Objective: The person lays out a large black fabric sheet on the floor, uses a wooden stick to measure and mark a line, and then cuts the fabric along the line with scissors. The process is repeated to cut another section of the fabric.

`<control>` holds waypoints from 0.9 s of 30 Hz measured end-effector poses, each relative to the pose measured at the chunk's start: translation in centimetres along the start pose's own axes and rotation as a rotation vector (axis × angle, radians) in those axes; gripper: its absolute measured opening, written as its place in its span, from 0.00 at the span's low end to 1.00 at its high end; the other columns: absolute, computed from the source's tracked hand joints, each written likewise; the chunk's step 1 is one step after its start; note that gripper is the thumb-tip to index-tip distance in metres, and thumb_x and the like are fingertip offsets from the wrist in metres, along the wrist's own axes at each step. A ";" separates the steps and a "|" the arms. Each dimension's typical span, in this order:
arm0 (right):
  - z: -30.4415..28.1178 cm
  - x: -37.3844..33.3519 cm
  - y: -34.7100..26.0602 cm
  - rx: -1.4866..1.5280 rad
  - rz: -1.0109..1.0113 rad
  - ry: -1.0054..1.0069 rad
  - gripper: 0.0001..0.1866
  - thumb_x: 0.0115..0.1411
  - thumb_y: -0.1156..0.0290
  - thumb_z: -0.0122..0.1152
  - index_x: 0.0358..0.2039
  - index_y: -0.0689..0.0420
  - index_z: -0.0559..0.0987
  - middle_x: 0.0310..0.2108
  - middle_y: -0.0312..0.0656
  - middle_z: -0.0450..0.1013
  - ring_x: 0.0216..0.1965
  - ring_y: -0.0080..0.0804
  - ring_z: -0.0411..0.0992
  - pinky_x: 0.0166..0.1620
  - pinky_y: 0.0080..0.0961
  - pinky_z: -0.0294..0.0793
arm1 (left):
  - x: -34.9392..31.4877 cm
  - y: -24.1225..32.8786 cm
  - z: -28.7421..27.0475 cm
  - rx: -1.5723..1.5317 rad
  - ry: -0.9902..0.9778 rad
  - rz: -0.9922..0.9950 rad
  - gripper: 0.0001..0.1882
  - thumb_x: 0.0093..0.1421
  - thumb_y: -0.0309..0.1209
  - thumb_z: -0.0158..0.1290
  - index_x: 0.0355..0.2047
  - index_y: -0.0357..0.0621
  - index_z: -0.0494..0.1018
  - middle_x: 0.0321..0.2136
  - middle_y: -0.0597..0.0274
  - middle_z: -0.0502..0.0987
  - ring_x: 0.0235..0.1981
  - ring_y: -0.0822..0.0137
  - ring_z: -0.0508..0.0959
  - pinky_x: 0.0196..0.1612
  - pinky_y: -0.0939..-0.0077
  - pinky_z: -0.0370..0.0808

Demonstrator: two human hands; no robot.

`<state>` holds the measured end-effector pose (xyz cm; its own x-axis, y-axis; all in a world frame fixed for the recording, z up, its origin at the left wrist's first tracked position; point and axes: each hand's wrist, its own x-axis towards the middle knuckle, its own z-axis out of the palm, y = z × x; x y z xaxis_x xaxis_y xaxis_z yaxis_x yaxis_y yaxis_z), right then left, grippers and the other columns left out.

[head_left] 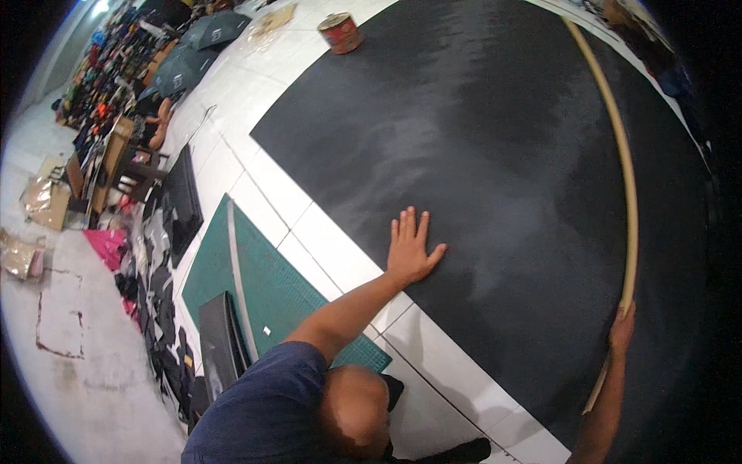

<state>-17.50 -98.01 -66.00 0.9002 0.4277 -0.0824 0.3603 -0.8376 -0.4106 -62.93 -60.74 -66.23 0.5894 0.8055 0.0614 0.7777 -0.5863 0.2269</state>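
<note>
The left hand point(412, 254) lies flat on the large black sheet point(495, 170), and its fingers are spread. The right hand point(622, 329) has its fingers closed around the long wooden strip point(633, 224), which extends over the sheet's right part. A red can point(340, 34) stands at the sheet's edge.

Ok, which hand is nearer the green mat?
Left: the left hand lies on the black sheet, to the right of the green mat; the right hand is farther right, holding the strip.
</note>
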 end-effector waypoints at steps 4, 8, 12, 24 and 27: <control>2.3 1.6 -3.7 0.000 -0.004 0.016 0.28 0.71 0.57 0.41 0.64 0.61 0.59 0.58 0.56 0.65 0.58 0.55 0.66 0.59 0.42 0.64 | 0.1 0.2 -0.6 -0.009 -0.024 -0.012 0.44 0.61 0.57 0.46 0.68 0.40 0.49 0.67 0.34 0.43 0.69 0.40 0.44 0.69 0.47 0.40; 4.5 0.8 -9.5 -0.088 -0.164 0.007 0.26 0.71 0.57 0.40 0.67 0.52 0.57 0.53 0.56 0.67 0.50 0.54 0.70 0.53 0.44 0.69 | 0.2 0.2 -0.9 -0.024 -0.025 -0.022 0.44 0.61 0.56 0.46 0.68 0.41 0.49 0.68 0.36 0.44 0.69 0.41 0.44 0.69 0.48 0.41; 4.5 -0.3 -20.4 -0.206 -0.232 -0.111 0.27 0.71 0.57 0.42 0.68 0.45 0.56 0.46 0.53 0.67 0.43 0.49 0.72 0.46 0.42 0.74 | 0.3 0.2 -1.7 -0.040 -0.042 -0.038 0.44 0.61 0.56 0.47 0.68 0.42 0.49 0.68 0.36 0.44 0.69 0.42 0.45 0.69 0.48 0.41; 7.6 3.2 -20.6 -0.277 -0.305 0.006 0.26 0.69 0.58 0.45 0.67 0.45 0.57 0.45 0.56 0.66 0.44 0.54 0.70 0.45 0.44 0.72 | 0.2 -0.3 -2.1 -0.038 -0.038 -0.025 0.43 0.61 0.55 0.47 0.67 0.41 0.50 0.68 0.36 0.44 0.70 0.42 0.44 0.69 0.48 0.41; 7.1 2.7 -14.9 -0.185 -0.183 0.052 0.26 0.69 0.57 0.45 0.66 0.47 0.58 0.47 0.59 0.67 0.46 0.56 0.70 0.45 0.47 0.71 | 0.2 -0.3 -2.0 -0.035 -0.038 -0.015 0.43 0.61 0.55 0.48 0.67 0.40 0.50 0.67 0.36 0.44 0.69 0.42 0.44 0.69 0.48 0.41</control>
<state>-22.15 -81.93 -66.56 0.8256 0.5636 0.0267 0.5524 -0.7978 -0.2415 -63.49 -60.25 -64.39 0.5864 0.8098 0.0205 0.7786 -0.5705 0.2615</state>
